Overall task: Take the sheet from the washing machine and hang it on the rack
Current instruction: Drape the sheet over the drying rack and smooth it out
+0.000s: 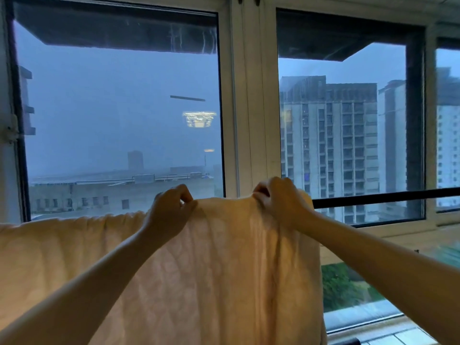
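A pale cream sheet (224,270) with a faint woven pattern hangs in front of you, draped over the top of a drying rack (373,199), a dark horizontal bar at about the height of your hands. The sheet covers the bar from the left edge of the view to just past your right hand, and the cloth falls straight down out of the bottom of the view. To the right of the sheet the bar runs bare to the right edge. Your left hand (171,212) is raised to the top fold, its grip closed tight, with thumb and curled fingers pinching a small ridge of cloth. Your right hand (278,197) is near it on the same fold, its grip also closed, fingers curled over a bunched part of the sheet where it crosses the bar. The cloth between your hands lies fairly smooth, and left of your left hand its top edge is gathered in small ruffles. Both forearms are bare. Behind the rack is a large window with a white frame (249,95). Through the glass you face a dim, hazy blue sky, a low long building (99,195) on the left and a tall tower block (331,145) on the right. A ceiling light is reflected (199,119) in the left pane.
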A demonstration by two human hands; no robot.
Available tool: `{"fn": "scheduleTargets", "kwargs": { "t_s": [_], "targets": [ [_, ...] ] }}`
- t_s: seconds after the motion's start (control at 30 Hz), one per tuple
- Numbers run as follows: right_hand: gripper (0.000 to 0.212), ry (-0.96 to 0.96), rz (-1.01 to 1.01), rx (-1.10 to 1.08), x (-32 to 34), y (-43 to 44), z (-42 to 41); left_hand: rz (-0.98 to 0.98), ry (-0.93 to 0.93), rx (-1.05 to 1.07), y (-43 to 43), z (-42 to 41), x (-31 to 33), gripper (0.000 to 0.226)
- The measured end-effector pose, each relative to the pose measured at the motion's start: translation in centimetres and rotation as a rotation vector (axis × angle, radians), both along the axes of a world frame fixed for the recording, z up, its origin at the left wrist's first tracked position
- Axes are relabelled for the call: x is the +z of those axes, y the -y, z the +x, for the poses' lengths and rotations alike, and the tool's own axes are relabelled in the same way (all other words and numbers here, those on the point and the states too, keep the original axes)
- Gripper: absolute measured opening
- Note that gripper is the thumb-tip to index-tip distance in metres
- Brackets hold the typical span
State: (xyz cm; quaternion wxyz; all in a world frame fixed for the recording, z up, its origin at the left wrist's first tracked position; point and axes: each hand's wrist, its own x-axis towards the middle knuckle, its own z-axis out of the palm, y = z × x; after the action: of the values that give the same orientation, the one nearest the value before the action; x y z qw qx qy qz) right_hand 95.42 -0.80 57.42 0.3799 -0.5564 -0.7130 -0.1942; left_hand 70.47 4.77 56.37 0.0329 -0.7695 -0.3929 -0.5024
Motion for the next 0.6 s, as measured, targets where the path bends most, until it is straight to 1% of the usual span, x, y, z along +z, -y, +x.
{"fn": "scheduleTargets", "kwargs": {
  "t_s": [0.13, 0.3, 0.43, 0.5, 0.6],
  "targets": [
    [0.015, -0.043, 0.039, -0.075, 0.5, -0.5, 1.4, -0.009, 0.026, 0.073, -1.5, -1.4, 0.2, 0.013],
    [0.013, -0.084, 0.062, -0.135, 1.3, -0.8, 3.7, 0.033, 0.032, 0.17, -2.9, -2.9, 0.7, 0.012],
    [0.016, -0.055, 0.017, -0.192, 0.9, -0.8, 4.7, -0.033, -0.015, 0.225, -3.1, -3.2, 0.5, 0.011],
    [0.015, 0.008, -0.033, -0.215, 0.5, -1.0, 4.7, -0.049, -0.026, 0.203, -2.8, -2.6, 0.4, 0.009],
    [0.017, 0.053, -0.077, -0.212, 0.4, -0.8, 4.4, -0.002, -0.03, 0.095, -1.8, -0.8, 0.4, 0.019]
  ]
}}
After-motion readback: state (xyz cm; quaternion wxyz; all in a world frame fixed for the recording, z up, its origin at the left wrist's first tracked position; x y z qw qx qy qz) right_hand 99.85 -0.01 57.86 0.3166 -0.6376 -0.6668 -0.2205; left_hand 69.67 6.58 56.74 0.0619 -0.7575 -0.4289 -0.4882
